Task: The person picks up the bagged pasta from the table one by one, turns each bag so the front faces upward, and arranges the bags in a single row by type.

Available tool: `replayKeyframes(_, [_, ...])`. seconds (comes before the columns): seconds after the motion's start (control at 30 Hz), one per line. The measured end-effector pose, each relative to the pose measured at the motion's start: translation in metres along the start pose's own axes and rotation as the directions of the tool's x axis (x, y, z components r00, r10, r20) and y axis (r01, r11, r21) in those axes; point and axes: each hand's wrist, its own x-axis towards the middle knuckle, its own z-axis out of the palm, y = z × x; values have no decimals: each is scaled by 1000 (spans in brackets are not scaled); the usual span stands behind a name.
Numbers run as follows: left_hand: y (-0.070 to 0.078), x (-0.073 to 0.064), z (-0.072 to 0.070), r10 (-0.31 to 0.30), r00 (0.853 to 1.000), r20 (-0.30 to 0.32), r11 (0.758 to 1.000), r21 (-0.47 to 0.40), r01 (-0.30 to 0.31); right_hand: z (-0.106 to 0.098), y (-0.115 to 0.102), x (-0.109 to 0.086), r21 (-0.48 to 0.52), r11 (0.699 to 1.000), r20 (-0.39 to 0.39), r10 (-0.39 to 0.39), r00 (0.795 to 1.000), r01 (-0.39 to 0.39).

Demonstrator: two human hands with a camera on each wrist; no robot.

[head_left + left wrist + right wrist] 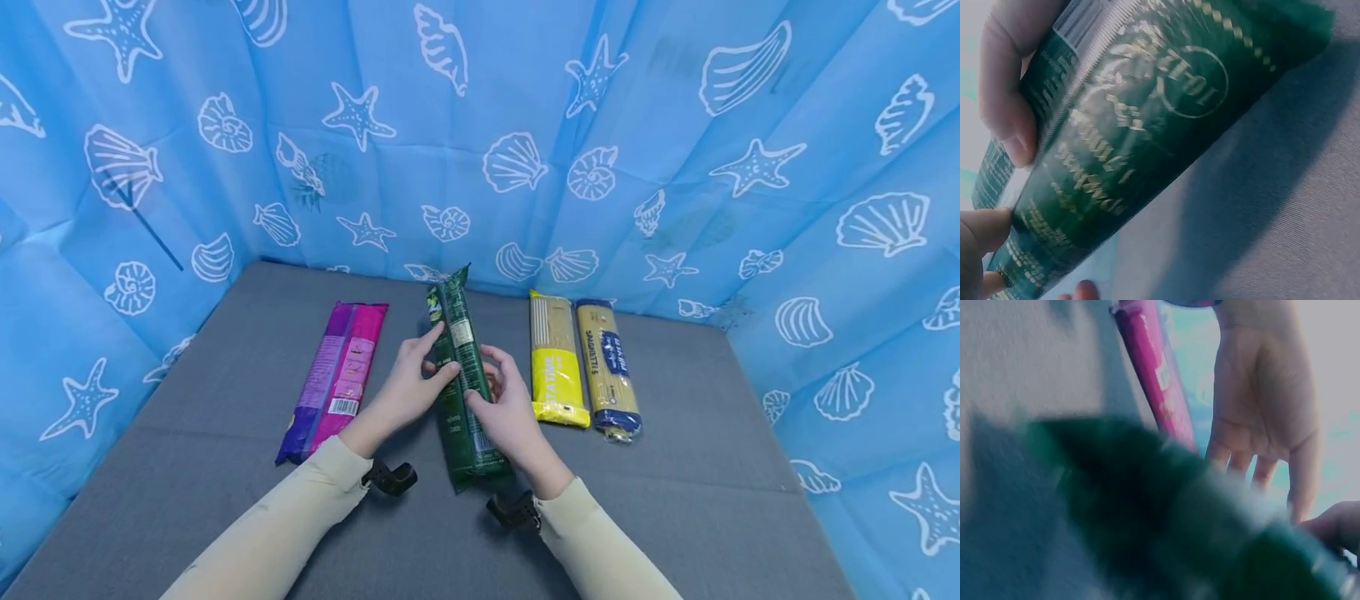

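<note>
A long dark green pasta packet (pixel 459 425) is held tilted above the table between both hands, its printed back with a seam facing up. My left hand (pixel 407 382) holds its left side, thumb on the front. The right hand (pixel 516 412) grips the right edge, with its thumb on the face and fingers round the side. Close up in the left wrist view, the packet (pixel 1129 137) bears a circled "10-12" and casts a shadow on the cloth. The right wrist view shows the packet blurred, with the left palm (pixel 1263 400) behind it.
A pink and purple packet (pixel 348 367) lies on the grey table (pixel 217 500) at the left. To the right lie a yellow pasta packet (pixel 557 375) and a blue-ended spaghetti packet (pixel 611 367), side by side. A blue shell-patterned curtain (pixel 480 108) surrounds the table's back and sides.
</note>
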Motion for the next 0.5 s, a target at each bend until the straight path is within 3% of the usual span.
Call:
replayKeyframes(0.13, [7, 0, -1, 5, 1000, 7, 998, -66, -5, -3, -8, -1, -185, 980, -34, -80, 996, 72])
replayKeyframes(0.23, [12, -1, -2, -15, 999, 33, 981, -194, 21, -2, -11, -4, -298, 949, -53, -120, 991, 99])
replayKeyframes(0.33, [16, -2, -3, -33, 998, 44, 923, -382, 48, 2, -13, -5, -404, 906, -60, -162, 985, 124])
replayKeyframes(0.43, [18, -2, -4, -34, 999, 20, 851, -524, 39, 6, -14, -7, -525, 835, -51, -223, 973, 164])
replayKeyframes(0.5, [18, -3, -6, -36, 999, -8, 817, -576, 25, 9, -16, -8, -592, 784, -31, -254, 967, 188])
